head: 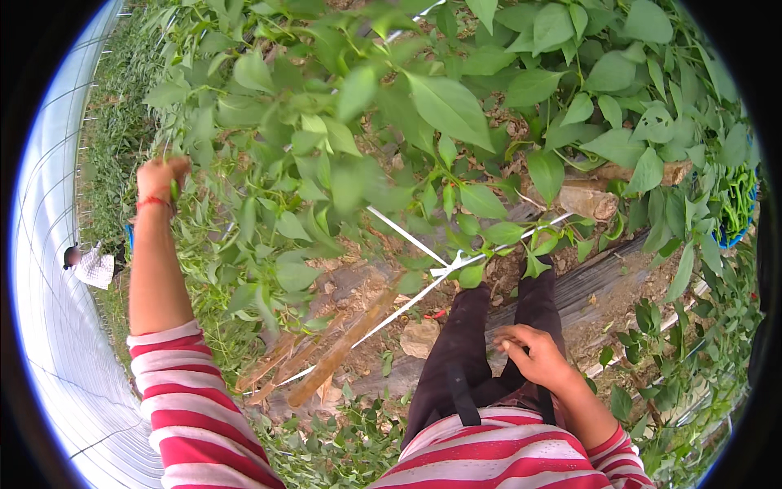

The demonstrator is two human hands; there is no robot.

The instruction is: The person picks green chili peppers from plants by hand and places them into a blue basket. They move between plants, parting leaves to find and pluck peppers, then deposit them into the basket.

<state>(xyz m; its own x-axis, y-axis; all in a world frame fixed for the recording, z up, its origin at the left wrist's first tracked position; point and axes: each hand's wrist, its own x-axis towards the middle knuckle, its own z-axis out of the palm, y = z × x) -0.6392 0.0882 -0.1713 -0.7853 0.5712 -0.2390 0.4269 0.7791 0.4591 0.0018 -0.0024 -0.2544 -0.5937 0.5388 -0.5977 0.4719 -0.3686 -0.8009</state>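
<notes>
My left hand, with a red band at the wrist, is raised at the left beside leafy pepper plants. Its fingers are curled. A small green thing, seemingly a pepper, pokes out from the palm side; blur hides its detail. My right hand hangs in front of my dark trousers, fingers loosely bent and thumb apart, with nothing visible in it. Broad pepper leaves fill the space before me. White strings meet in a knot just beyond my legs.
Wooden stakes lean low at the left of my legs. Logs lie to the right, near a blue basket of green peppers. Dark plastic film covers some soil. Another person is far left, by the greenhouse wall.
</notes>
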